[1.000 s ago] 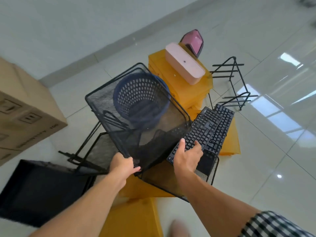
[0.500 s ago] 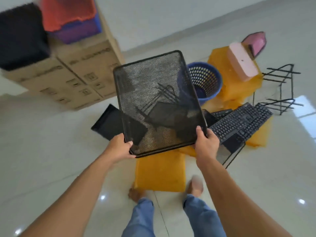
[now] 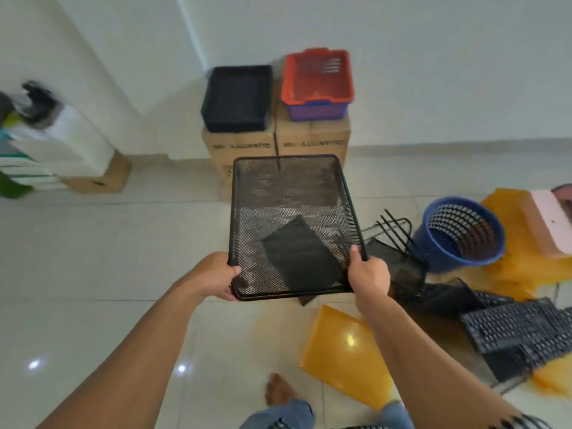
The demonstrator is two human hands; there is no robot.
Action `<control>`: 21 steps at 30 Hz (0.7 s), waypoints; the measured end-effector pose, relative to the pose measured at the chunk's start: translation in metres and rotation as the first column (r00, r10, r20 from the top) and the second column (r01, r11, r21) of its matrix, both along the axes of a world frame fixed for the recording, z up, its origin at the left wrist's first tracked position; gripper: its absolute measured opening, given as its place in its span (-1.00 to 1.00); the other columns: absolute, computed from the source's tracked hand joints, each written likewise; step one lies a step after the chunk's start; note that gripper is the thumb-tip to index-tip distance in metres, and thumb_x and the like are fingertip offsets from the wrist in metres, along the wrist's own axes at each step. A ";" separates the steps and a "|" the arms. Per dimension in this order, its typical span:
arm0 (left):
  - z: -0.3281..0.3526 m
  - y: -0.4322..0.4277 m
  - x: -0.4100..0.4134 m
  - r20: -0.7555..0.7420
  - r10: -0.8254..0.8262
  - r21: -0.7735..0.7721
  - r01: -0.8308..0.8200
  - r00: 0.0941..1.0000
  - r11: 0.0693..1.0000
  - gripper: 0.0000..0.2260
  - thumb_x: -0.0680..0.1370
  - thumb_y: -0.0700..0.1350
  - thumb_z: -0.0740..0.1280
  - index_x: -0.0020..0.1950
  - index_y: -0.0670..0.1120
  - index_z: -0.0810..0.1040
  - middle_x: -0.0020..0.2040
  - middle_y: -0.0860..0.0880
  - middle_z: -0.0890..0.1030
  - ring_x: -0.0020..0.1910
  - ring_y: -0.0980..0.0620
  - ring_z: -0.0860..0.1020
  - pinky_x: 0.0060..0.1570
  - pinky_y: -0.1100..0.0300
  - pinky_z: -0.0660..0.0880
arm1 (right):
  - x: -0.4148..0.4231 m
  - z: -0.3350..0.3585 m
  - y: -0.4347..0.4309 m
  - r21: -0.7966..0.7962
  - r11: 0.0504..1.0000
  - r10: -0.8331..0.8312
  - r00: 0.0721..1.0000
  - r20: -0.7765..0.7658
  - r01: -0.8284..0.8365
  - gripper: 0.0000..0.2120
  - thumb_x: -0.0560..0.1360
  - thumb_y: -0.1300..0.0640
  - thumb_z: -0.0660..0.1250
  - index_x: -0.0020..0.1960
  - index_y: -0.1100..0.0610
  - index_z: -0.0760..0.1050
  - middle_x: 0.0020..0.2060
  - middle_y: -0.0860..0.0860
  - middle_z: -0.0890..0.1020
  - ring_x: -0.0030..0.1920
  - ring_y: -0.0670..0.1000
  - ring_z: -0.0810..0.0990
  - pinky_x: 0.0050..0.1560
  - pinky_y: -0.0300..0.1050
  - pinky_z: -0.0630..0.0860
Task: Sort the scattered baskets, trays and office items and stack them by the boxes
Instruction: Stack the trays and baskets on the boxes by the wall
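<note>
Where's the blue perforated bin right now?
Head view, right side: the blue bin sits between the black wire rack and the pink box, beside the yellow folders.

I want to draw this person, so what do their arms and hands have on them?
Both arms are bare down to the left hand and right hand: no gloves, watch or bracelet shows. Only the right arm shows a black-and-white checked sleeve, at the picture's bottom edge.
</note>
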State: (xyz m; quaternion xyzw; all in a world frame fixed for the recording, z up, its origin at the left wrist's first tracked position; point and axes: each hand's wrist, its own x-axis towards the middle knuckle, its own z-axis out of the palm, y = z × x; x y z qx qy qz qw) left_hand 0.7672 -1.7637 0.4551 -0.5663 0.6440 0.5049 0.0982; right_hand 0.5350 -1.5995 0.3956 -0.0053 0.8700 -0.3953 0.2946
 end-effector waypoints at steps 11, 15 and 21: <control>0.033 -0.076 0.052 -0.063 0.252 -0.329 -0.258 0.966 0.908 -0.80 0.69 -0.13 0.13 0.24 -0.18 0.42 0.14 -0.14 0.54 0.08 -0.11 0.52 0.07 0.07 0.48 | 0.067 0.036 -0.123 -0.142 0.989 -0.063 0.992 -0.113 0.047 -0.65 0.65 -0.12 0.25 -0.04 0.14 0.59 -0.32 -0.01 0.54 -0.28 0.04 0.46 -0.14 -0.06 0.41; 0.029 -0.102 0.045 -0.102 0.311 -0.378 -0.326 0.945 0.867 -0.91 0.69 -0.15 0.12 0.13 -0.13 0.37 0.04 -0.10 0.51 -0.10 -0.02 0.47 -0.18 0.10 0.37 | 0.068 0.048 -0.155 -0.143 0.989 -0.066 0.988 -0.140 0.046 -0.67 0.65 -0.12 0.24 -0.11 0.11 0.51 -0.38 -0.05 0.47 -0.34 0.02 0.44 -0.24 -0.11 0.37; 0.026 -0.171 0.036 -0.127 0.334 -0.428 -0.356 0.934 0.831 -0.96 0.66 -0.19 0.14 0.08 -0.11 0.36 -0.13 0.00 0.44 -0.15 -0.01 0.47 -0.17 0.10 0.40 | 0.064 0.045 -0.224 -0.151 0.987 -0.080 0.989 -0.121 0.061 -0.66 0.65 -0.11 0.24 -0.03 0.16 0.57 -0.21 0.08 0.56 -0.18 0.13 0.48 -0.10 -0.01 0.44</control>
